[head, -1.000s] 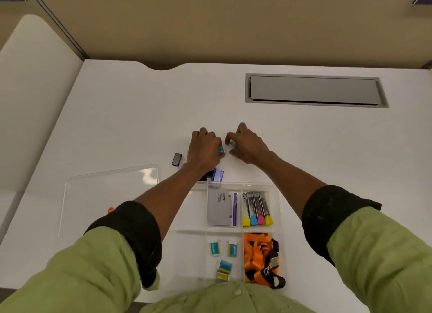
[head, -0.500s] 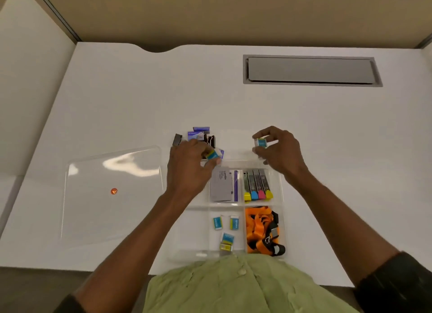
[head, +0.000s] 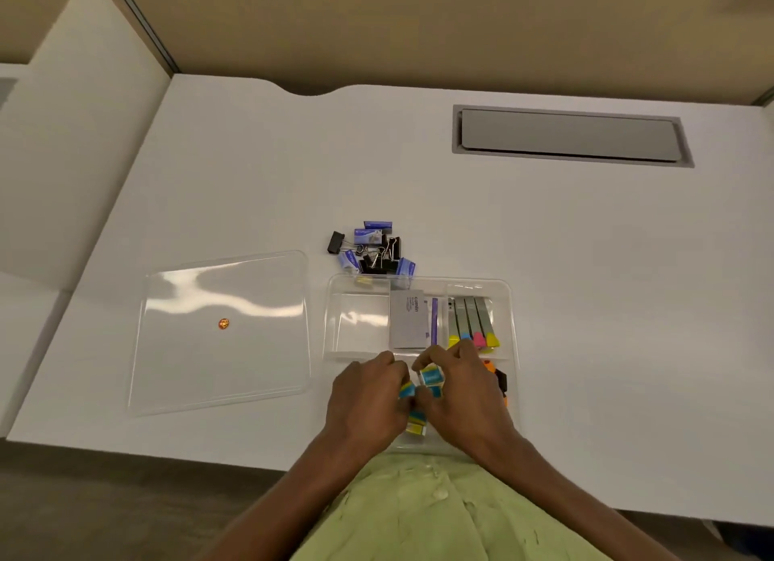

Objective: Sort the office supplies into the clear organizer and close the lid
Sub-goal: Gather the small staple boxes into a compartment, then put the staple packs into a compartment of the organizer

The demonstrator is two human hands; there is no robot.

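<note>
Pinching one small blue-sleeved eraser in the left hand and a second eraser in the right hand, both sets of fingertips curled and nearly touching over the near middle compartment of the clear organizer at the near edge of the tabletop. Light, rubbery little blocks in slick paper sleeves, probably grippy on the bare ends; best taken by the short sides between thumb and forefinger and set down rather than dropped, to avoid a bounce out of the shallow tray. More erasers already lying in that compartment, partly covered by the hands. Farther in: highlighters in the far right compartment, a grey box in the far middle one, something small and yellowish at the far wall of the far left one, too faint to name. Just beyond the organizer, loose on the tabletop: black binder clips and small blue boxes, print unreadable. Clips likely stiff and springy, easiest lifted by the body. Lid flat to the left, apart from the organizer; thin and glossy, likely to flex from one corner, so better held by two opposite edges. Mostly hidden behind the right hand: an orange strap in the near right compartment. No telling the count of erasers under the palms.
</note>
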